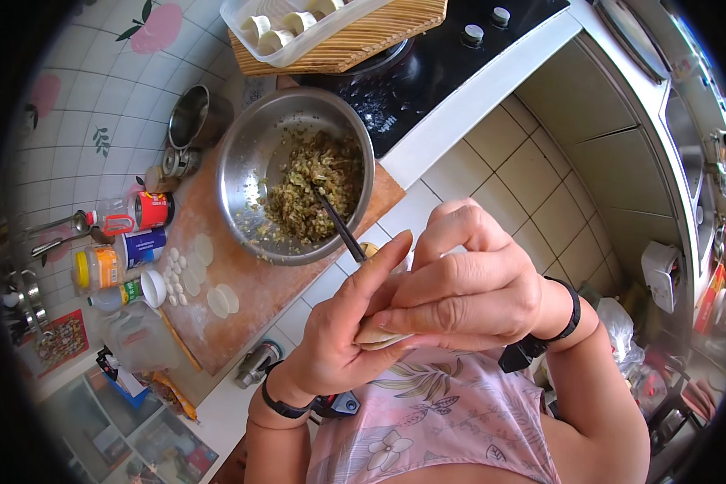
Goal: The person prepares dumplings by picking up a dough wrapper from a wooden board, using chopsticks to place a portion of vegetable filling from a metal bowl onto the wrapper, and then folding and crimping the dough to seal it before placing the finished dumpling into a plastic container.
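Both hands meet in front of my chest around a folded dough wrapper (382, 334). My left hand (345, 330) cups it from below, and my right hand (472, 284) pinches its edge from above; the filling cannot be seen. Beyond my hands a steel bowl (242, 181) holds a chopped filling (314, 193), with dark chopsticks (340, 227) leaning in it over the near rim. Flat round wrappers (219, 302) and several small dough pieces (174, 275) lie on the floured wooden board (242, 333). At the top, a plastic container (284, 54) holds folded dumplings (275, 41).
Bottles and jars (100, 266) line the tiled wall, near a steel pot (189, 118). A rolling pin (180, 339) lies along the board's left edge. The container rests on a slatted mat (363, 42) over the black cooktop (423, 72). Cabinets (605, 133) stand at right.
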